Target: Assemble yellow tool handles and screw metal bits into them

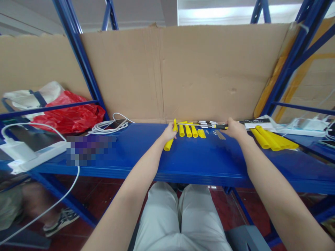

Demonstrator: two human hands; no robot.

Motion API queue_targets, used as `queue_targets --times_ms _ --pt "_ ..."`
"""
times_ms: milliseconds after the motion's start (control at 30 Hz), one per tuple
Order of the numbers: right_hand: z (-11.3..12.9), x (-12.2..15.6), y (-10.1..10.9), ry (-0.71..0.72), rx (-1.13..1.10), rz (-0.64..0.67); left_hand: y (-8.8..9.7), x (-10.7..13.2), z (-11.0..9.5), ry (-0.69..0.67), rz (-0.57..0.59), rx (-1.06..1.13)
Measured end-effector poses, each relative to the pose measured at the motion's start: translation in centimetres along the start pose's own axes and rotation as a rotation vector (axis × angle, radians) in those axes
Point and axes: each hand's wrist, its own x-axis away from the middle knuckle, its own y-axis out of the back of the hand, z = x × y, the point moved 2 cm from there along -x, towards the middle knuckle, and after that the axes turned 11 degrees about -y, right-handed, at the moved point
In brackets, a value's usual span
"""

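My left hand point(169, 134) is closed around a yellow tube point(168, 145), which slants down toward the front of the blue shelf. In my right hand point(235, 128) is the black and yellow handle of a long, thin screwdriver point(221, 126). Its shaft points left and reaches the upper end of the tube in my left hand; whether the tip touches it I cannot tell. Between my hands several similar yellow tubes point(188, 131) lie side by side. A crumpled yellow piece point(201, 133) and a flat grey strip point(220, 135) lie to their right.
Right of my right hand lie more yellow tubes point(272, 139) and a black and white package point(258, 123). On the left are a coiled white cable point(108, 127), a red plastic bag point(69, 113) and a power strip point(39, 157). A cardboard panel point(199, 73) stands behind the shelf.
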Motion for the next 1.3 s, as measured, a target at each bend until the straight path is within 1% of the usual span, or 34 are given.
queue_targets --times_ms 67,167,267,367,467,600,700,867,933,967,1033,1133,1200,1300 --pt "0.0 -0.1 -0.1 -0.012 -0.008 0.028 0.0 0.0 0.0 0.003 -0.002 0.001" --pt "-0.3 -0.6 -0.6 0.070 -0.044 0.043 0.0 0.0 0.1 0.009 -0.007 0.005" --pt "-0.7 -1.2 -1.2 0.165 -0.083 0.026 0.1 -0.1 0.1 0.010 -0.012 0.005" --pt "-0.9 -1.3 -1.2 0.202 -0.069 -0.020 0.0 0.0 0.1 0.002 -0.006 0.001" --pt "-0.8 -0.8 -0.9 0.154 -0.029 -0.064 0.0 0.0 -0.1 -0.002 0.004 0.002" --pt "-0.7 -0.4 -0.8 0.038 -0.021 -0.014 0.0 0.1 -0.1 -0.013 0.000 0.012" --pt "-0.6 -0.6 -1.0 0.074 -0.040 0.018 0.0 0.1 0.0 -0.017 -0.003 0.014" --pt "-0.7 -1.1 -1.2 0.191 -0.036 0.021 0.0 0.0 0.1 -0.014 -0.002 0.013" --pt "-0.7 -1.0 -1.0 0.207 -0.018 0.007 0.0 0.0 0.1 -0.015 -0.002 0.015" --pt "-0.7 -0.9 -1.0 0.193 -0.009 -0.004 -0.1 0.0 0.1 -0.015 0.000 0.015" --pt "-0.7 -0.7 -0.9 0.121 0.002 -0.017 -0.1 0.0 0.0 -0.013 0.004 0.013" --pt "-0.7 -0.6 -1.0 0.031 -0.013 -0.001 -0.1 0.0 0.0 -0.002 0.007 0.006" --pt "-0.7 -0.6 -1.1 0.035 -0.027 0.017 -0.1 0.0 0.0 0.006 0.000 0.004" --pt "-0.7 -0.8 -1.0 0.078 -0.044 0.046 0.0 0.0 -0.1 0.008 -0.007 0.009"
